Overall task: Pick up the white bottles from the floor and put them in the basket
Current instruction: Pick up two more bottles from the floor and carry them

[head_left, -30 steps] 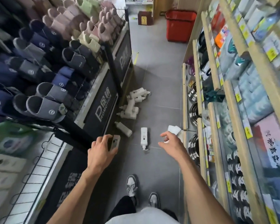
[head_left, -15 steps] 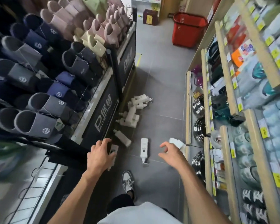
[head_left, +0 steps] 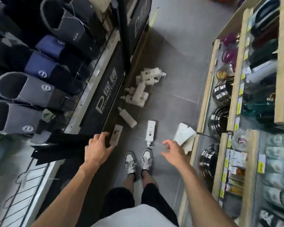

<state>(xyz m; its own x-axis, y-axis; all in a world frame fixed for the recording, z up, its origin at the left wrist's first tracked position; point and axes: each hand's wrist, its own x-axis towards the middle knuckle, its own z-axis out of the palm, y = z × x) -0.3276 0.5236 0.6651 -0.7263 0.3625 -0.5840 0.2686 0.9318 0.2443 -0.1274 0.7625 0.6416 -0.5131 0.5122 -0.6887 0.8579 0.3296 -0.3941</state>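
- The left hand (head_left: 97, 149) hangs palm down over the near left of the aisle. Its fingers are spread and relaxed, and it holds nothing.
- Its fingertips sit just beside a flat bottle (head_left: 116, 135) in the picture. Whether they touch it cannot be told.
- The flat bottle lies on the grey floor (head_left: 179, 71), against the foot of the black promotion panel (head_left: 105, 94).
- The right hand (head_left: 173, 149) hangs over the near right of the aisle. Its fingers are loosely curled, thumb and forefinger apart, with nothing in it.
- A white pump bottle (head_left: 150, 131) lies flat on the floor between the two hands and a little farther off. Its pump end points near, toward the sneakers (head_left: 130, 162).
- Left of it and slightly farther, a slanted bottle (head_left: 127, 117) lies on its side with its cap toward the far left.
- Farther still, a pile of white bottles (head_left: 142, 90) is heaped by the panel's base, several overlapping.
- On the right, two white bottles (head_left: 184, 132) lie side by side against the wooden foot of the shelf (head_left: 233, 95), just beyond the right hand.
- The sneakers stand side by side on the floor, near and between the arms.
- A slipper rack (head_left: 23, 89) fills the left side.
- Coiled black hoses (head_left: 219, 118) sit on the lower levels of the shelf.
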